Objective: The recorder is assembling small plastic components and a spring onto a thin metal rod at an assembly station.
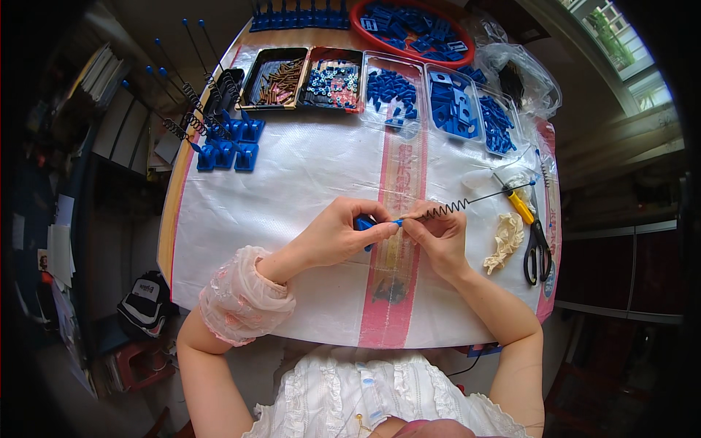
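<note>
Over the middle of the table, my left hand point(334, 235) is closed on a blue plastic piece point(363, 224), most of it hidden by the fingers. My right hand point(442, 238) pinches the near end of a black coil-spring rod point(449, 208), right against the narrow tip of the blue piece. The rod reaches out to the right and ends in a small blue knob. Whether rod and blue piece are joined is hidden by the fingertips. Finished-looking blue bases with upright spring rods point(226, 142) stand at the far left.
Along the back sit a tray of brass-coloured screws point(283, 80), a tray of nuts point(332, 82), clear boxes of blue parts point(393, 91) and a red basin point(467, 55). To the right lie a yellow-handled screwdriver point(520, 206), black scissors point(538, 255) and a crumpled cream cloth point(505, 239).
</note>
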`<state>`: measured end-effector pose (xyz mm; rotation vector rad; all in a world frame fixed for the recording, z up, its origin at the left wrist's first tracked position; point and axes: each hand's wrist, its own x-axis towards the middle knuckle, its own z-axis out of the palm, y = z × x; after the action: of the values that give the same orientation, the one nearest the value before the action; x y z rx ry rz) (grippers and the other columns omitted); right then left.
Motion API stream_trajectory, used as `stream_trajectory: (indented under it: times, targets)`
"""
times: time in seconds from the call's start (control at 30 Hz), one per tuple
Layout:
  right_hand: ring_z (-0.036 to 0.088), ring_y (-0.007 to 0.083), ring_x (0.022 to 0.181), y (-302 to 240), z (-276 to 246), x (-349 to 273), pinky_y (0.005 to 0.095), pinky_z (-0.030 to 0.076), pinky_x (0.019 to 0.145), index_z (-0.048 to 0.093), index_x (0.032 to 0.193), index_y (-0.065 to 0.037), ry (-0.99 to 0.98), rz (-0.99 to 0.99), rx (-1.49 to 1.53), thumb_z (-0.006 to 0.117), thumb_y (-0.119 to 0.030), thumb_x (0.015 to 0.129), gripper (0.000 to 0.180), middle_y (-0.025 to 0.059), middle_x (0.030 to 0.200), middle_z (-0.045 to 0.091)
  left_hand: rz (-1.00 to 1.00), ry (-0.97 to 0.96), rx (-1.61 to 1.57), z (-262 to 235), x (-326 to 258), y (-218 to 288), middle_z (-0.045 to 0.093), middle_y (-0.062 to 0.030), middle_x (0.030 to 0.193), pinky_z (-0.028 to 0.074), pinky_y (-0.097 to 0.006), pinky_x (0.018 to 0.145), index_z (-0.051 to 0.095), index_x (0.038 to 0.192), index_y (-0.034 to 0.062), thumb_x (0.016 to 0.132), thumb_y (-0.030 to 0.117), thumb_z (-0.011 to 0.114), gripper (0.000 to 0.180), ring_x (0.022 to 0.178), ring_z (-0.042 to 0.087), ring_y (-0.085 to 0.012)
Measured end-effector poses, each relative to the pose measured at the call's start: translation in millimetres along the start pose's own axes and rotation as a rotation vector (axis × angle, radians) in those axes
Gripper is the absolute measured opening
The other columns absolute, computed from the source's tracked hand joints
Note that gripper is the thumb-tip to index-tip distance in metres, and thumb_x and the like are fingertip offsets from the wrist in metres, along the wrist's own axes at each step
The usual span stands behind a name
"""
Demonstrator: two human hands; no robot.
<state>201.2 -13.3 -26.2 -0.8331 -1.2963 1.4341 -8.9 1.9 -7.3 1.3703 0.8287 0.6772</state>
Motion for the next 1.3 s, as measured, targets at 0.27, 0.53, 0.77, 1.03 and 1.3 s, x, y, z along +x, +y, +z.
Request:
stream_trajectory:
  times: [0.27, 0.53, 0.77, 1.03, 1.3]
  targets:
    - [0.06, 0.0096, 0.073, -0.6, 0.8, 0.9, 0.0235, 0.047, 0.063, 0.068, 0.09, 0.002, -0.009, 0.006, -0.013, 0.065, 0.006, 0.086, 0.006, 0.0042, 0.081, 0.064, 0.016, -0.004, -0.082, -1.6, 0.1, -8.9, 0.059, 0.0056, 0.072, 0.032, -0.017, 0.048, 0.068, 0.09, 0.0033, 0.092, 0.022, 0.065, 0.019, 0.058, 0.045, 0.0005]
    - [0.059, 0.009, 0.072, 0.1, 1.2, -0.3, 0.023, 0.046, 0.063, 0.068, 0.09, 0.002, 0.015, 0.008, -0.006, 0.065, 0.007, 0.086, 0.007, 0.0036, 0.08, 0.063, -0.01, -0.013, -0.039, -2.0, 0.0, -1.5, 0.059, 0.0059, 0.071, 0.033, -0.018, 0.048, 0.069, 0.089, 0.0039, 0.091, 0.022, 0.066, 0.018, 0.057, 0.045, 0.0005]
    - [0.06, 0.0098, 0.074, 0.1, -0.5, 0.4, 0.0231, 0.047, 0.063, 0.067, 0.089, 0.003, -0.019, 0.01, 0.003, 0.065, 0.008, 0.085, 0.007, 0.0045, 0.082, 0.064, 0.041, 0.008, 0.008, -1.3, 1.0, -4.9, 0.059, 0.0052, 0.07, 0.036, -0.018, 0.05, 0.069, 0.087, 0.0031, 0.089, 0.02, 0.068, 0.017, 0.06, 0.048, -0.0006]
    - [0.058, 0.0076, 0.072, 0.3, -0.3, 0.8, 0.0224, 0.045, 0.061, 0.068, 0.087, 0.002, 0.0, 0.023, -0.023, 0.064, 0.007, 0.086, 0.007, 0.0022, 0.079, 0.063, 0.014, 0.001, 0.01, -1.4, -0.1, -1.9, 0.059, 0.0056, 0.071, 0.036, -0.018, 0.051, 0.069, 0.087, 0.0036, 0.089, 0.019, 0.069, 0.016, 0.06, 0.047, -0.0003]
    - [0.059, 0.0074, 0.072, -0.3, 1.1, 0.6, 0.0215, 0.046, 0.061, 0.068, 0.087, 0.002, 0.02, 0.032, -0.005, 0.065, 0.006, 0.086, 0.006, 0.0025, 0.08, 0.064, -0.003, 0.0, 0.007, -1.1, -0.8, 2.5, 0.058, 0.006, 0.069, 0.035, -0.018, 0.05, 0.07, 0.088, 0.0038, 0.089, 0.021, 0.069, 0.017, 0.059, 0.047, -0.0005]
